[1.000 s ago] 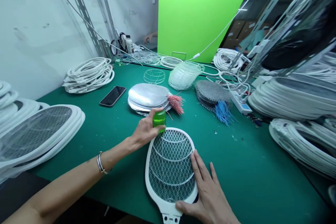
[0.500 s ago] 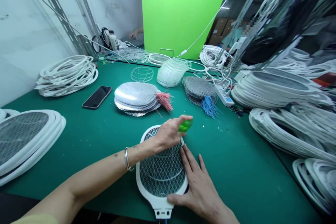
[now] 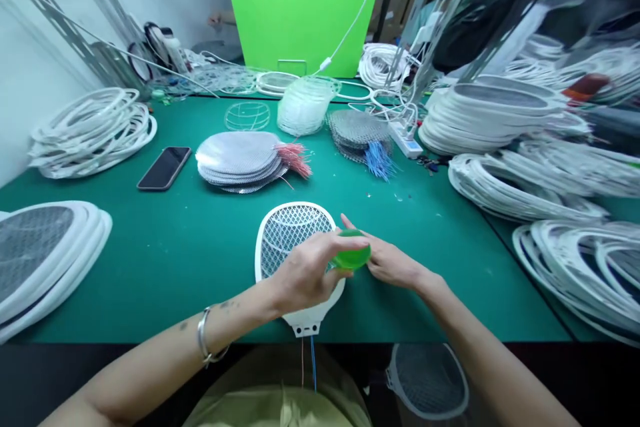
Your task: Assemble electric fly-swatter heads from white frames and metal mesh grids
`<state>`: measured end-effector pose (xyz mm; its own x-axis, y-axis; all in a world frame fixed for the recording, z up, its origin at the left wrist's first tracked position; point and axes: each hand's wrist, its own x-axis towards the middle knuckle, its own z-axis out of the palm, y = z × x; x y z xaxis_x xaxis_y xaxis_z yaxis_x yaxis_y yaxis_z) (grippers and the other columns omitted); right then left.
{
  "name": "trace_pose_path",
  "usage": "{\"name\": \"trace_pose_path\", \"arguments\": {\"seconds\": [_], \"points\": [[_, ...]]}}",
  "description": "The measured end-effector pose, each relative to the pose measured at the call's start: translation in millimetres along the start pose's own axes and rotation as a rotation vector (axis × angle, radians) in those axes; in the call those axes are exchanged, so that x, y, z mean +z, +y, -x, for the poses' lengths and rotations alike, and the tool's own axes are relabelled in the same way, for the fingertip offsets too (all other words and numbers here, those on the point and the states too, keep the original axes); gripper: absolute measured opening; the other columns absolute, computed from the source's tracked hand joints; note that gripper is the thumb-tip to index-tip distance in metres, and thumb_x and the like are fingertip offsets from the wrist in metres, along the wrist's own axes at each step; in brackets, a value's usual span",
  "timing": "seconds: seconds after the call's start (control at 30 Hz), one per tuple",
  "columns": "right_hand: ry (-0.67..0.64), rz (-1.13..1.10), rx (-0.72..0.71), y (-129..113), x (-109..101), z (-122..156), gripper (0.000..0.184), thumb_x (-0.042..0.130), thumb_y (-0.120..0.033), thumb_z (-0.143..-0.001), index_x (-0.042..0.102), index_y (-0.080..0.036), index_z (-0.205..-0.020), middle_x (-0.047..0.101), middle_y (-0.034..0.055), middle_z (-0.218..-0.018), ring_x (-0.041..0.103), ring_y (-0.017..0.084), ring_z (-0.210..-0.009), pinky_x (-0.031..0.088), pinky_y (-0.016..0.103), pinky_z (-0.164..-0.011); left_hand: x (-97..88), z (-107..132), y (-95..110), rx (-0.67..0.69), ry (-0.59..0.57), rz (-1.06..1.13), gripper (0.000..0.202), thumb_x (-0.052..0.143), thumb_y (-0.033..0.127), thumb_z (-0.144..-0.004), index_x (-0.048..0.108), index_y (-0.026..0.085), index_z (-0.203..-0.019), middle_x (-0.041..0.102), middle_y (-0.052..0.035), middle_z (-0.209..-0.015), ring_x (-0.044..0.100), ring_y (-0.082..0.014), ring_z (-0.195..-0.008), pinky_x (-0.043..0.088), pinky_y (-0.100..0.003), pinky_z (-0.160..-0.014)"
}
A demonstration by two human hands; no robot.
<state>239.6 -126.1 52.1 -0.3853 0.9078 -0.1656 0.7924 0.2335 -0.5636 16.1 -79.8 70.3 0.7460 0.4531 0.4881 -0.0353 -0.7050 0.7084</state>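
A white electric mosquito-swatter head with a mesh face lies at the table's near edge. A red and a blue wire hang from its neck. Over its right side, my left hand is closed round a translucent green, rounded tool, whose exact kind I cannot make out. My right hand rests beside the swatter's right rim, one finger stretched out; its other fingers are partly hidden behind the green tool.
Beyond lie mesh sheets with red wires, grey meshes with blue wires and a phone. White frames are stacked left and right. A power strip sits behind. Another swatter head shows below the table edge.
My view has shifted, showing more of the table's near edge. My left hand has moved down the swatter's right rim with the green tool; my right hand has slid up along that side.
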Motion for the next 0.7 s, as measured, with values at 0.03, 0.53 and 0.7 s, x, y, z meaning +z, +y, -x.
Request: {"name": "trace_pose_path", "arguments": {"seconds": [0.03,0.53,0.7], "points": [[-0.005,0.024,-0.006,1.6,-0.1,-1.1,0.07,0.027,-0.016,-0.091,-0.004,-0.023,-0.153,0.028,0.0006,-0.156,0.026,0.018,-0.142,0.023,0.043,-0.117,5.6,-0.3,-2.2,-0.036,-0.037,0.013,0.051,0.064,0.013,-0.086,0.045,0.025,-0.131,0.061,-0.008,-0.124,0.059,-0.0242,-0.116,0.052,-0.04,-0.096],[-0.003,0.2,0.031,-10.0,2.4,0.1,0.055,0.037,-0.056,-0.096,0.026,-0.042,-0.148,0.028,-0.0061,-0.154,0.023,0.026,-0.143,0.014,0.062,-0.115,-11.1,46.8,26.8,-0.087,0.019,0.07,0.056,0.065,0.016,-0.086,0.039,0.029,-0.134,0.06,-0.0085,-0.125,0.06,-0.0235,-0.115,0.056,-0.035,-0.089],[-0.018,0.185,0.062,-10.7,4.2,-0.3,0.058,0.035,-0.061,-0.094,0.026,-0.041,-0.147,0.027,-0.0054,-0.155,0.022,0.027,-0.143,0.013,0.063,-0.114,-18.2,59.7,32.9,-0.07,-0.105,-0.016,0.057,0.061,0.008,-0.087,0.039,0.03,-0.135,0.06,-0.0078,-0.125,0.056,-0.0254,-0.121,0.053,-0.041,-0.094]]}}
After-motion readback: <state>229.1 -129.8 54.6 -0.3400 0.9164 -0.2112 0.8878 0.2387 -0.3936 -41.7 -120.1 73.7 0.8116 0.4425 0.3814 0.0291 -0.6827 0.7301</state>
